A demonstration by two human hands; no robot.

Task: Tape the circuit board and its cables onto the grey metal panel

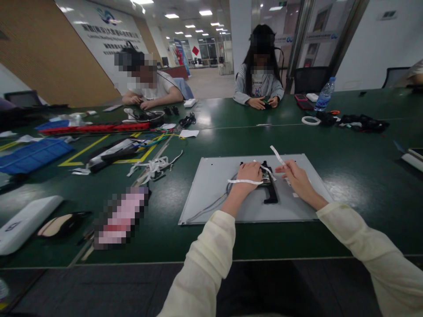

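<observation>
A grey-white board [205, 176] lies on the table before me, with a black plastic frame [271, 193] on it. My left hand [248, 174] is closed over the left part of this frame, and its fingertips are partly hidden. White strips [243, 181] lie across the left wrist and the frame. My right hand [297, 179] is closed in a pinch just right of the frame, with a white strip [276, 153] sticking up from its fingers. A thin grey cable [209, 205] runs from the frame to the board's front left corner.
Left of the board lie tangled white strips [155, 167], a pixelated pink object [124, 215], a computer mouse [59, 225] and a white case [28, 224]. Farther left is a blue basket [36, 154]. Two people sit across the table; a water bottle [325, 94] stands at the back right.
</observation>
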